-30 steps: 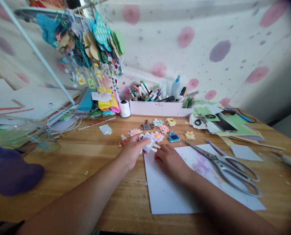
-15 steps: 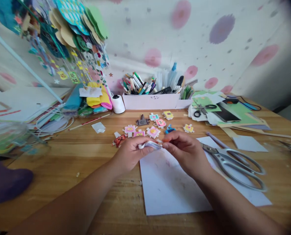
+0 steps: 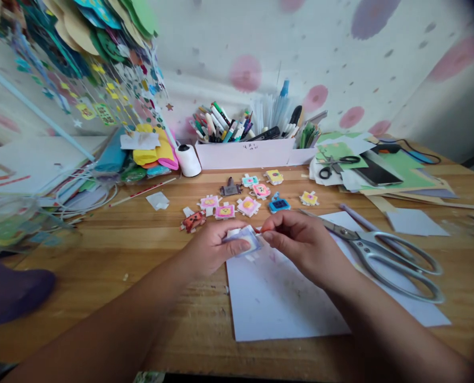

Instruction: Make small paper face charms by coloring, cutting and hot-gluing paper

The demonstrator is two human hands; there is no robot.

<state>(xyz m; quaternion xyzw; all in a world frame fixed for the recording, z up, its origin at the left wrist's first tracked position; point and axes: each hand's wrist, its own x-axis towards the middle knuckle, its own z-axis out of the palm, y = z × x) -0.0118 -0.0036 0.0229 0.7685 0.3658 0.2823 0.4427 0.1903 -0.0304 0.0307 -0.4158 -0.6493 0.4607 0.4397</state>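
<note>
My left hand (image 3: pixel 213 247) pinches a small white and pale purple paper piece (image 3: pixel 248 240) between thumb and fingers. Close to its right edge, my right hand (image 3: pixel 301 242) is closed with thumb and fingertips together; a bit of red shows at the tips, too small to identify. Both hands are above the upper part of a white sheet (image 3: pixel 285 303). Several small decorated paper pieces lie beyond them, among them a pink one (image 3: pixel 225 211), a blue one (image 3: pixel 279 204) and a red one (image 3: pixel 193 220). Large silver-handled scissors (image 3: pixel 380 252) rest on the sheet's right side.
A white pen box (image 3: pixel 240 155) stands at the back beside a thread spool (image 3: pixel 188 160). Small black scissors (image 3: pixel 338 165) and a phone (image 3: pixel 378 170) lie on papers at the back right. Paper decorations (image 3: pixel 97 32) hang at upper left. Something purple (image 3: pixel 14 290) is at the left edge.
The paper piece in my left hand has turned, so more of its pale purple face shows. Both hands stay close together. The whole view has shifted slightly.
</note>
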